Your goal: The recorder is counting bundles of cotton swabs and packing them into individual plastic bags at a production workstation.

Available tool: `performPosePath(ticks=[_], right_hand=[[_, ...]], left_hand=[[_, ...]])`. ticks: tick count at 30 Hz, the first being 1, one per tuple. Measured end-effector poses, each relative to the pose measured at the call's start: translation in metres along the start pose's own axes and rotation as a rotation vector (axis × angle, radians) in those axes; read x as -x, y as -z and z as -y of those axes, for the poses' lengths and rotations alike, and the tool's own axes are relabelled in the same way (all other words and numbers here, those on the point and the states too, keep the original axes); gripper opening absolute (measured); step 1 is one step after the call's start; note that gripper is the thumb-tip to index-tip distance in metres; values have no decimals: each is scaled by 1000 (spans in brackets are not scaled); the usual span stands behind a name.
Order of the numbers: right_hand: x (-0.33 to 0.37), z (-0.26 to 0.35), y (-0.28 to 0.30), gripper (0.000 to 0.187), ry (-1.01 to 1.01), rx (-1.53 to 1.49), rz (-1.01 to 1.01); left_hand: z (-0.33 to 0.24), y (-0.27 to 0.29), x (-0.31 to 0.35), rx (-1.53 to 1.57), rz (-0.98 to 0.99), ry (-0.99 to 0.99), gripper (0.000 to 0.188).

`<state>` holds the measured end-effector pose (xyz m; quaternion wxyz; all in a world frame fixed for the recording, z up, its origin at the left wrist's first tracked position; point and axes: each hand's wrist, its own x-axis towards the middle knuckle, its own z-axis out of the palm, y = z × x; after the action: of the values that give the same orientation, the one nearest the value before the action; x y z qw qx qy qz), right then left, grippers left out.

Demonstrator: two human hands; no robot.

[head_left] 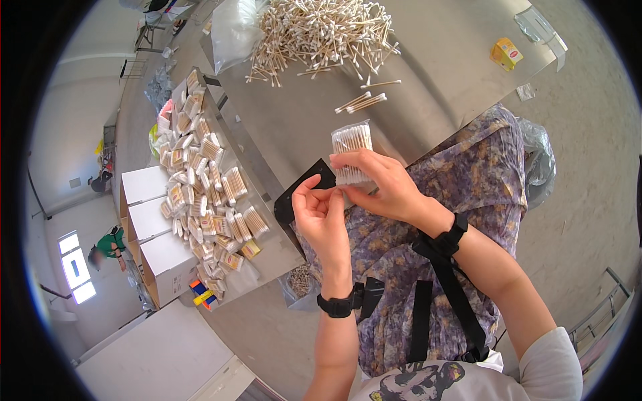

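Observation:
A clear packet of cotton swabs (pixel 351 138) is held upright above the near edge of the metal table. My right hand (pixel 386 186) is closed on it, with fingers across its front and the thumb at its lower end. My left hand (pixel 322 217) is closed at the packet's lower corner, thumb and a fingertip pinching the film there; the exact contact is small and partly hidden. Just beyond the packet, a few loose cotton swabs (pixel 366 103) lie on the table. A large heap of loose cotton swabs (pixel 321 33) is piled at the far side.
Many filled swab packets (pixel 207 200) cover the table's left part, beside white cartons (pixel 157 220). A clear plastic bag (pixel 235 33) lies left of the heap. A black flat object (pixel 304 190) is by my left hand. A yellow box (pixel 505 54) sits far right. Another person (pixel 110 247) is at left.

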<state>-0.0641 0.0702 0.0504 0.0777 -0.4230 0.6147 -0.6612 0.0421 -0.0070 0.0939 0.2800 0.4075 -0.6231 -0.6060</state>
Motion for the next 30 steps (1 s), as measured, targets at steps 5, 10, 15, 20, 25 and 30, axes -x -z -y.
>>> performPosePath(ticks=[5,10,15,20,25,30], right_hand=[[-4,2,5,52,-152,-105,-5],[-5,3,8,50,-239,-215,51],[-4,5,7,47,-312,-322,72],[-7,-3,9,58,-545,-573,157],[-5,-3,11,63,-616,-763,268],[-7,1,15,60,-704,-798,341]], left_hand=[[-7,4,2,-13,41,16,33],[-13,10,-2,-11,54,68,34],[-19,20,-5,-46,121,79,31],[-20,24,-7,-385,130,-153,31],[-27,16,-13,-696,221,-507,37],[-18,22,-22,-636,297,-538,23]])
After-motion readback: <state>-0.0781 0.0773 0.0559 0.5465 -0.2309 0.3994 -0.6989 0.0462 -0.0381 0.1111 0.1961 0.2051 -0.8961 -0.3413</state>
